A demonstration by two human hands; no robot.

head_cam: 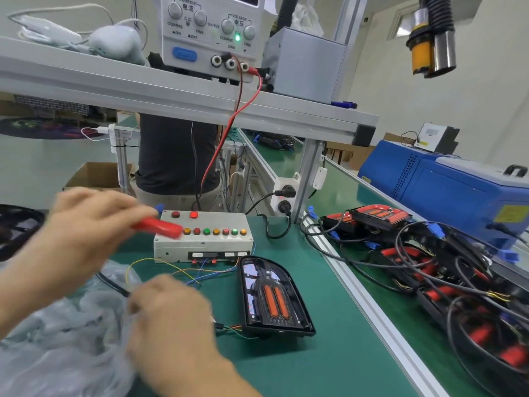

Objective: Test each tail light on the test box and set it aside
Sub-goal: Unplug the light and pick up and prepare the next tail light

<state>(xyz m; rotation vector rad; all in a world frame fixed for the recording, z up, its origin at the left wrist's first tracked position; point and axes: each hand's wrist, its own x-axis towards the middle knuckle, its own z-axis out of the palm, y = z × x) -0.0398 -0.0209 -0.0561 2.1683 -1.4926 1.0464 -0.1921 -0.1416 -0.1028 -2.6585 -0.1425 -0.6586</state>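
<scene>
Plastic bag (57, 333): crumpled clear film is seen at the near left corner of the green bench (329, 325); it is judged soft and light.
Left hand (86, 224): a red tool (157, 226) is gripped in curled fingers and held over the left end of the test box; the tool is blurred and cannot be identified.
Right hand (171, 319): it is held low near the front edge, fingers curled at a thin black cable (113, 286); whether the cable is actually pinched cannot be told.
Test box (203, 236): it is set mid-bench, with a row of coloured lamps on top and thin wires led out of its front.
Tail light (272, 296): it lies flat just right of the box's front. It is judged a rigid, fairly light plastic shell with a glossy lens that marks easily; the black rim should be gripped, never the fine wires (232, 330) at its near end.
Tested pile (429, 267): more lights and tangled cables are heaped along the right edge.
</scene>
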